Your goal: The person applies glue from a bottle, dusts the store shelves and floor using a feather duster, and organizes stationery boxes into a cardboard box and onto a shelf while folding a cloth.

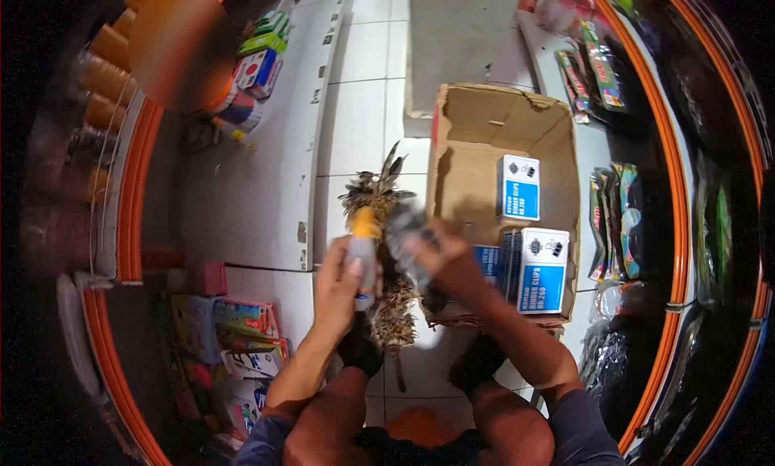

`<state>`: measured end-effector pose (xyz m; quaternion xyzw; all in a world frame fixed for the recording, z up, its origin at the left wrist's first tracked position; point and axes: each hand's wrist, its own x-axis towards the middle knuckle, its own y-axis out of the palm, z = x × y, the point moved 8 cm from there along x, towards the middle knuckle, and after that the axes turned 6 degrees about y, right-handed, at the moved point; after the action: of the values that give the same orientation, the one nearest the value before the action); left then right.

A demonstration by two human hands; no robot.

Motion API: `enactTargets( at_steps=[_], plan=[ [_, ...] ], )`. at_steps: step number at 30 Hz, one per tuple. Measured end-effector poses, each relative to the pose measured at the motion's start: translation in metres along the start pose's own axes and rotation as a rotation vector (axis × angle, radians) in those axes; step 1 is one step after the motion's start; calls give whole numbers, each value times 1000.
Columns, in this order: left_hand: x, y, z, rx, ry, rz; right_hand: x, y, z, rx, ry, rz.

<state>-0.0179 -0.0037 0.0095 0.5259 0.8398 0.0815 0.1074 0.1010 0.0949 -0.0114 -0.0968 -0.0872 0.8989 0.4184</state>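
Note:
My left hand is wrapped around a small whitish bottle with a yellow-orange cap, held upright. Close to it on the right, my right hand is closed on a dark grey, shiny bundle, smeared by motion; its kind cannot be made out. Below both hands a brown feather duster lies on the white tiles, its middle partly hidden by them. Right of my right hand stands an open cardboard box, holding several blue-and-white binder clip boxes.
Shelves with orange uprights flank both sides. Packaged goods sit on the right shelf; books and packets are low on the left. A grey board lies ahead. My knees frame the tiled floor.

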Motion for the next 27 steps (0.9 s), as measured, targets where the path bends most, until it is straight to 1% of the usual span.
enactTargets(
  at_steps=[1,2,4,5,8,9,11,12,14,15,17,19,20,21,23,25,27],
  plan=[
    [4,5,-4,-4,-2,21,-11,22,-8,-67,62,170],
    [9,8,-11,32,38,12,-25,43,-13,-130,126,343],
    [19,11,-23,107,121,-21,-54,60,14,-463,-341,243],
    [23,16,-23,106,123,-16,-62,66,9,-465,-341,238],
    [38,66,-29,347,268,249,-75,78,0,-632,-468,146],
    [47,77,-30,349,278,255,-73,78,0,-636,-473,137],
    [55,119,-24,657,373,551,-70,84,-5,-625,-443,252],
    [61,124,-16,659,377,547,-69,87,-8,-618,-428,315],
    [64,141,7,948,660,645,-68,80,-2,-620,-436,310],
    [67,142,19,963,658,625,-68,78,3,-619,-439,309],
    [69,145,56,1085,573,693,-70,78,9,-602,-478,332],
    [66,139,75,1129,863,658,-68,80,1,-630,-384,390],
    [71,136,102,1092,803,680,-66,82,-2,-645,-348,425],
    [75,135,122,1053,743,697,-69,85,0,-630,-403,460],
    [74,151,113,1609,544,805,-67,79,-4,-634,-352,393],
    [73,149,135,1598,602,831,-68,82,0,-653,-434,405],
    [71,146,141,1625,558,773,-67,81,3,-723,-493,364]
  ],
)
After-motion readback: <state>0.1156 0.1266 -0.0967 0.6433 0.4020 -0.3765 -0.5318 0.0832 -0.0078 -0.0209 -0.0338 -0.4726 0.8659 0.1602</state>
